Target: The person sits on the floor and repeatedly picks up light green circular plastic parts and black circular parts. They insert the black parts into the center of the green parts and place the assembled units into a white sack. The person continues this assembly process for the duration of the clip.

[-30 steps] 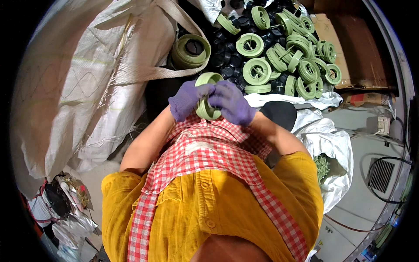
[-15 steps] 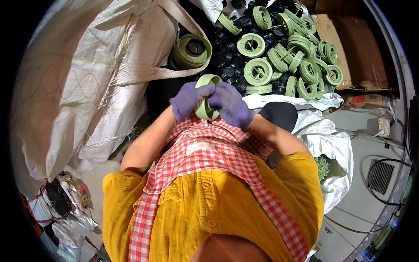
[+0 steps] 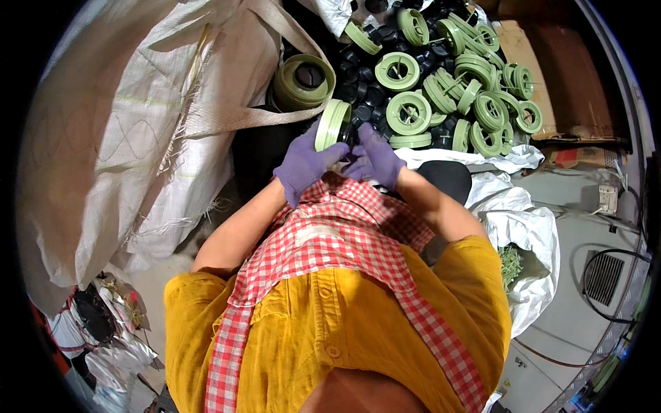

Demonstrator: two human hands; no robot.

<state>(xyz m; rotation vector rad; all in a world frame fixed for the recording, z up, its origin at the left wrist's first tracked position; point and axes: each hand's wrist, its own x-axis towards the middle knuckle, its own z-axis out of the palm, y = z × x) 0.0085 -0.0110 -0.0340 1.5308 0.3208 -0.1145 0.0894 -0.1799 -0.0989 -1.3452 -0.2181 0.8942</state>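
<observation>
My left hand (image 3: 303, 162), in a purple glove, is closed round a light green plastic ring (image 3: 333, 124) with a ridged rim. The ring is tilted on its edge above my lap. Just to its right is my right hand (image 3: 375, 158), also gloved in purple, with its fingers bent toward the ring's open side. Something dark shows between the right fingers and the ring; whether it is a black cap in my grip or part of the pile behind is hard to see. Beyond my hands lies a heap of black caps (image 3: 372, 94) with several more green rings (image 3: 407, 113) on top.
A large white woven sack (image 3: 138, 131) fills the left side, its strap looped round a stack of green rings (image 3: 292, 86) with a black cap inside. Cardboard (image 3: 523, 79) stands at the far right. A white bag (image 3: 533, 241) holding thin green pieces (image 3: 510, 267) lies beside my right arm.
The green ring has moved slightly up and turned, its open side now toward the right. My right hand has come off the ring's edge and shifted a little right.
</observation>
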